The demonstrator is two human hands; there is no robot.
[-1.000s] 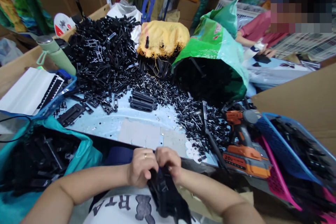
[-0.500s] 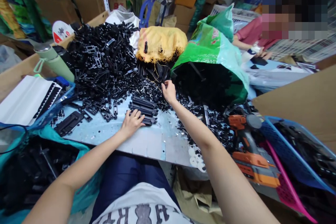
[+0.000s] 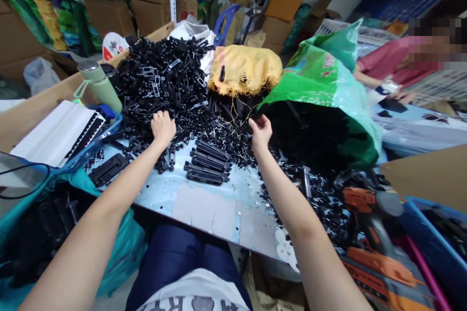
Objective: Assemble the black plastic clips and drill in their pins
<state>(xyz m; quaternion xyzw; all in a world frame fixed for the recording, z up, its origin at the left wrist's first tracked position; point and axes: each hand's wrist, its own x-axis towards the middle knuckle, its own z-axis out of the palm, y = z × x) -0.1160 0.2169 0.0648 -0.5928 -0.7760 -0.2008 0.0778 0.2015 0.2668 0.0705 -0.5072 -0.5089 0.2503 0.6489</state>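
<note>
Likely picking: black parts (image 3: 151,82) under your left hand (image 3: 163,129), green bag (image 3: 310,77) just beside your right hand (image 3: 261,135); can't tell whether either's clamped. Next probably calls for separating one part.

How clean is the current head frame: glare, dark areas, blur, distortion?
Head view: bright sheen on the green bag, its inside nearly black; head view: pieces in the pile of black parts merge, apart from glints; head view: drill near the right edge looks soft and stretched; head view: right hand readable, its grip unclear against dark surroundings.
</note>
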